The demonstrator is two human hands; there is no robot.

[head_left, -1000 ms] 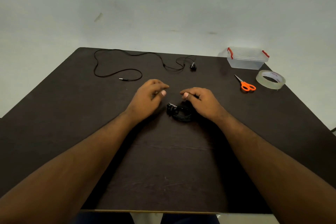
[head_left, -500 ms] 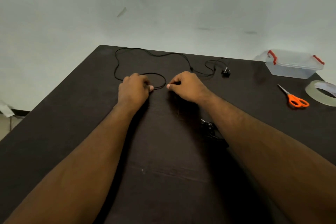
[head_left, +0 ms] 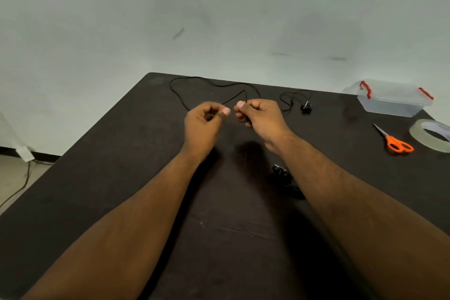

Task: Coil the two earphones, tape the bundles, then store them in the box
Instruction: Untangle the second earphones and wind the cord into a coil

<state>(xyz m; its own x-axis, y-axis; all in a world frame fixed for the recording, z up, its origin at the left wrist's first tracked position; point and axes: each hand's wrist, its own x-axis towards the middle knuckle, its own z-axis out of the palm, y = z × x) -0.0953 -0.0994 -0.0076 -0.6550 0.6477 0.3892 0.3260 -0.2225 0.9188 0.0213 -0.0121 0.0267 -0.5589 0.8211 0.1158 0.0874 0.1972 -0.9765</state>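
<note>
- Nearest me, under my right forearm and behind that hand, I see the coiled earphone bundle (head_left: 283, 174) lying on the dark table (head_left: 109, 178), partly hidden by the arm.
- My left hand (head_left: 203, 120) is raised over the table with its fingers curled; it seems to pinch the cable of the loose earphone (head_left: 214, 84), though I cannot tell the contact for sure.
- My right hand (head_left: 259, 117) is just beside the left, thumbs nearly meeting, its fingers clamped round the same cable, which rises from that fist.
- Beyond both hands the loose cable loops across the far side of the table; its earbuds (head_left: 305, 107) lie just beyond and to the right of my right hand.
- Well to the right of my right hand lie the orange-handled scissors (head_left: 395, 142), with the tape roll (head_left: 431, 135) just beside them.
- Farther off on that side stands the clear box (head_left: 392, 100) with red latches.
</note>
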